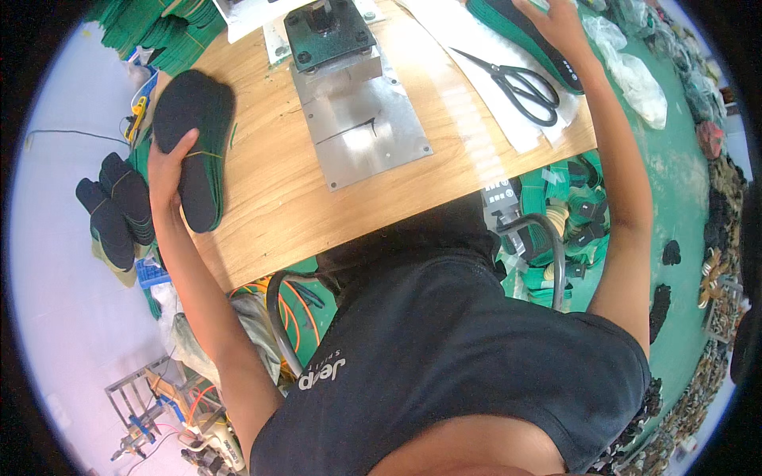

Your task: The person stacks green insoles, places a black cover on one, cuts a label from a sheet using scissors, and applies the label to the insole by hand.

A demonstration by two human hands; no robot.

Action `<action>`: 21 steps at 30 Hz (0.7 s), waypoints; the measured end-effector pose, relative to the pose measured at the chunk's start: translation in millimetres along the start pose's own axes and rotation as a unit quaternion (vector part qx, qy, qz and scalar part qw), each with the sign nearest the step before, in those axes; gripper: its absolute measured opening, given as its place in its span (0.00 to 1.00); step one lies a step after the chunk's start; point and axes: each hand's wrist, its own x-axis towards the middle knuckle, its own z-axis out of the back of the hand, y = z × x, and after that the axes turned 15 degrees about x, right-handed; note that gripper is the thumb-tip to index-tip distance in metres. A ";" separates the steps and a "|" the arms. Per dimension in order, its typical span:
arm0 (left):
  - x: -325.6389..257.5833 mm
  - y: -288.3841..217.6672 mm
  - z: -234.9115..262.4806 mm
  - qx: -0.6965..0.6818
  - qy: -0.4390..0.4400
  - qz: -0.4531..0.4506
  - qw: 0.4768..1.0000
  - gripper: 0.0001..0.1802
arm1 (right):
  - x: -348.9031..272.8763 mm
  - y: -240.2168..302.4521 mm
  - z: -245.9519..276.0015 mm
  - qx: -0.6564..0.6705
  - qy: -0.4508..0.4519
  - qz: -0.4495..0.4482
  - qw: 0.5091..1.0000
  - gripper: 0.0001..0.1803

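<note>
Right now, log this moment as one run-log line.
left hand: holds stack of black insoles at table edge | right hand: on green-edged insole | scissors: lying untouched | press plate: bare

Both arms outstretched, hands point(168, 170) point(556, 24) gripping

shoe workshop: press machine point(329, 36) on wooden bench point(270, 182), stacked insoles point(119, 206), scissors point(520, 83).

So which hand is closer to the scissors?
The right hand. It rests on a green-edged insole just above the scissors. The left hand is far across the table, holding a stack of insoles.
</note>
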 end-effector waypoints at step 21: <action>-163.8 -41.1 -60.1 -0.467 0.003 0.088 0.880 0.26 | -145.5 270.0 -91.8 0.439 0.393 0.418 0.691 0.10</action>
